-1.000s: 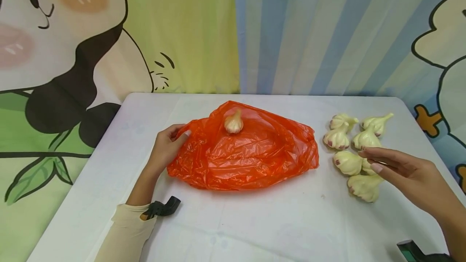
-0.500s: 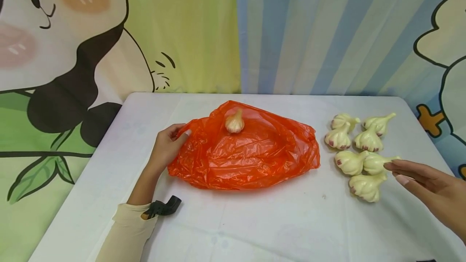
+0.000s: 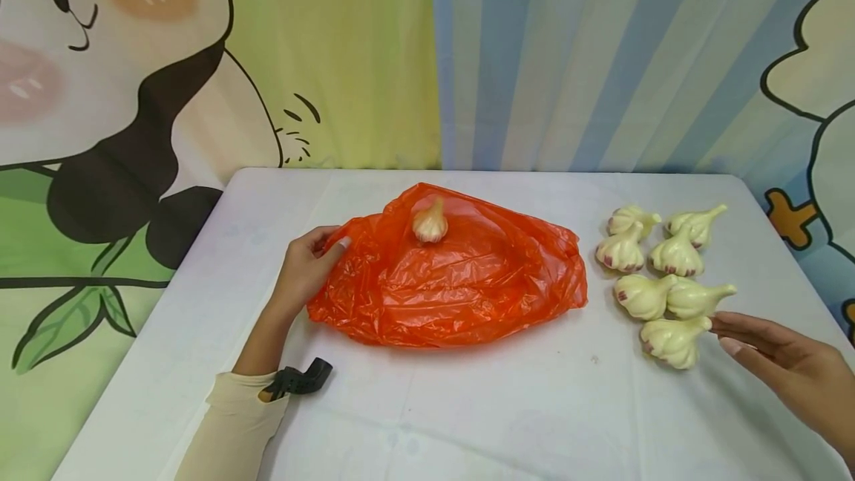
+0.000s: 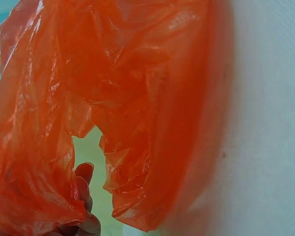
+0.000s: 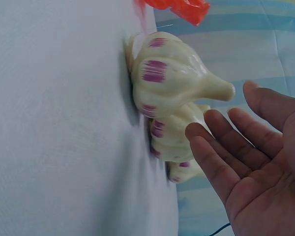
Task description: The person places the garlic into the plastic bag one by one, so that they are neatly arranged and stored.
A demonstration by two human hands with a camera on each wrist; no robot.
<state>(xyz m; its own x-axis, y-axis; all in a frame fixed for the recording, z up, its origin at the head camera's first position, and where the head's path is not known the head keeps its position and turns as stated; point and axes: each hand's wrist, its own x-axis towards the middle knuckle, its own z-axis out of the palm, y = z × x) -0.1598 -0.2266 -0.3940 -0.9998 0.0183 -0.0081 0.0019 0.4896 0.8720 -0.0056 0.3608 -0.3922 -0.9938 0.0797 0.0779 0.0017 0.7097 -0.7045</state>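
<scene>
Hovering with an empty right hand [image 3: 784,366], fairly straight in the fingers, just beside the nearest garlic bulb [image 3: 673,344], right of the orange bag [image 3: 454,292]: best to curl fully round its plump part before lifting, without nudging the neighbouring bulbs [image 3: 676,255]. Pinching the bag's left edge with the curled left hand [image 3: 305,271]: best to hold steady, without tugging. Beyond, mind the lone bulb [image 3: 430,223] toward the bag's far edge, hard to place surely as inside or on top.
</scene>
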